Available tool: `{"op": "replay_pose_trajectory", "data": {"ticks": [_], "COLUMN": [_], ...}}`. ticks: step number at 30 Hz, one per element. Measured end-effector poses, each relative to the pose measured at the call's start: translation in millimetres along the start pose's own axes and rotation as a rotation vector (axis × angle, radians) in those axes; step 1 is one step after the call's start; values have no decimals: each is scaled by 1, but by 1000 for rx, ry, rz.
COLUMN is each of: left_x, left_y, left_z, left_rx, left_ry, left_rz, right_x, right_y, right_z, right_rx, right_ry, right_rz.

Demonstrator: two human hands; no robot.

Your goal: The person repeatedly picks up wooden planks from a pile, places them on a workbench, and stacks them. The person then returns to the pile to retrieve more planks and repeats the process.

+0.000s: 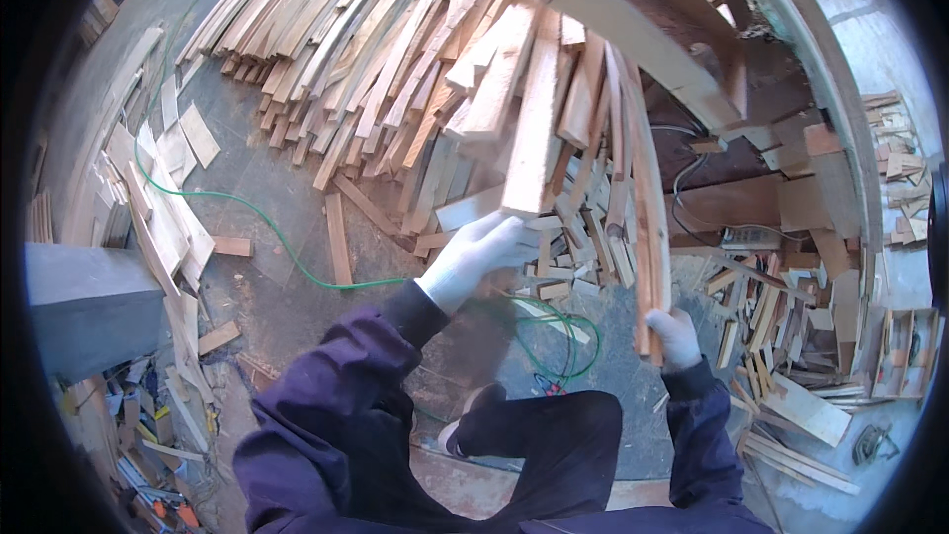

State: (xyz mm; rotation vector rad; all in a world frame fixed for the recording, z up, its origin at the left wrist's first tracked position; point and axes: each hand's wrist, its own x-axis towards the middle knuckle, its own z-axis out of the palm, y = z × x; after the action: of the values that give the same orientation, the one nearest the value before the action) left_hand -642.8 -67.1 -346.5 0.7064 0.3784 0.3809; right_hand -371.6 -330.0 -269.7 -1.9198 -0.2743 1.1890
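Note:
My right hand (677, 338), in a white glove, is closed around the near end of long, narrow wooden strips (647, 237). They run away from me toward the top of the pile. My left hand (479, 262), also gloved in white, is at the near end of a thick pale board (529, 138). Its fingers stretch out to the right, just below the board's end; whether they touch it I cannot tell. Behind and left of that board lies a large stack of long wooden strips (366, 49), their ends facing me.
A green hose (267, 227) crosses the floor and coils (568, 346) near my feet. Short offcuts (776, 321) lie to the right, thin panels (173, 198) to the left. A grey block-like surface (94, 307) juts in at left. A wooden beam (643, 44) slants over the far right.

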Motion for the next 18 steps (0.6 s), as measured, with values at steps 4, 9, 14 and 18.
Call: {"op": "replay_pose_trajectory", "data": {"ticks": [4,9,14,18], "left_x": [4,11,13,8], "left_y": [3,-6,-9,-14], "left_z": [-20,-41,-60,-64], "left_rx": [50,166,151,218], "left_ry": [-216,-285,-236,-211], "left_rz": [132,161,101,80], "right_x": [-2,-6,-14,-7], "right_y": [17,43,71,60], "right_z": [3,5,8,19], "right_rx": [79,109,-6,-64], "right_ry": [-3,44,158,167], "right_rz": [-32,-59,-45,-75]}}
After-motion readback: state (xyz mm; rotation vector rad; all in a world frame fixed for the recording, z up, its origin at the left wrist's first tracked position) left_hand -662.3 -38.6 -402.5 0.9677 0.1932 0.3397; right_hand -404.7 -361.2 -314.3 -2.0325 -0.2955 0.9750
